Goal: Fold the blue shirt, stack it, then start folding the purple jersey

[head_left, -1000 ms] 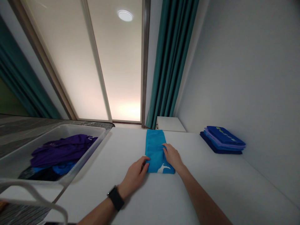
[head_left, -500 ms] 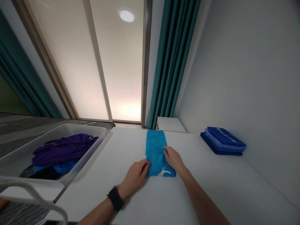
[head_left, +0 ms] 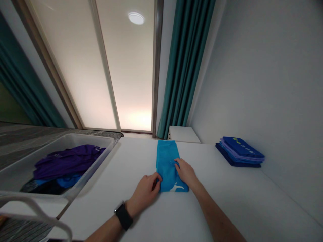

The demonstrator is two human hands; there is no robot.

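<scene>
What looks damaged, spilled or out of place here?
Nothing looks damaged or spilled. The blue garment lies folded between left hand and right hand. Only the folded stack looks slightly uneven: its dark bottom layer sticks out at the left.

Teal curtain [head_left: 185, 67] beside pale wall [head_left: 264, 84]

Behind the left hand [head_left: 146, 190], a smartwatch [head_left: 123, 215] with a broad, plain black band [head_left: 125, 218] circles the wrist [head_left: 130, 207]; both forearms [head_left: 217, 212] are bare.
</scene>
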